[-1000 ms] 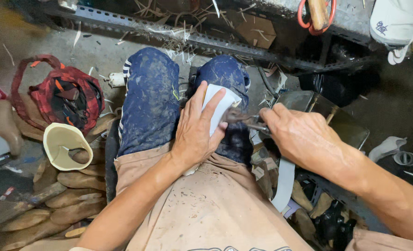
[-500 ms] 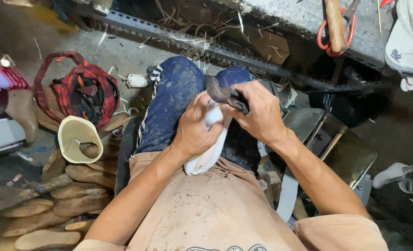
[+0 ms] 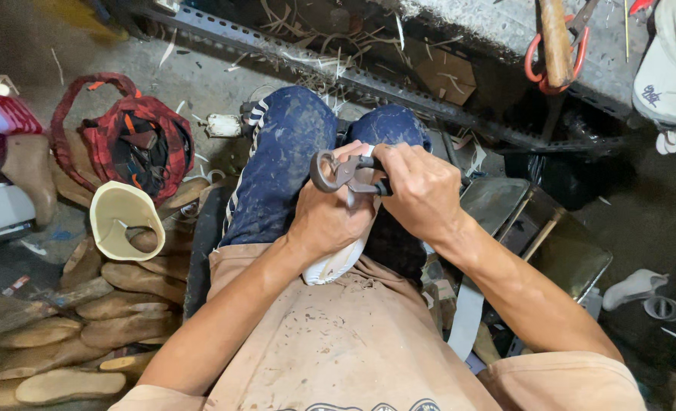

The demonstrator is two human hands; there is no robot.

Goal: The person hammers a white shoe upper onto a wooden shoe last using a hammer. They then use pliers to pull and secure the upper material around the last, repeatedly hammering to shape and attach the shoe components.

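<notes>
My left hand [image 3: 329, 221] grips a white shoe form [image 3: 336, 264] that rests on my lap between my knees in dusty blue trousers [image 3: 281, 164]. My right hand [image 3: 421, 190] is closed around the handles of dark metal pincers [image 3: 338, 172], whose rounded jaws sit at the top end of the white form, just above my left thumb. Most of the form is hidden under my left hand.
A pile of tan wooden shoe lasts [image 3: 64, 320] lies on the floor at left, with a cream sole piece [image 3: 121, 217] and a red-black bag [image 3: 136, 141] behind it. Red-handled scissors and a wooden handle [image 3: 555, 42] lie on the bench above. Metal sheets [image 3: 551, 236] stand at right.
My right hand picked up the pincers and brought them onto the top of the white form. My left hand turned the form more upright on my lap.
</notes>
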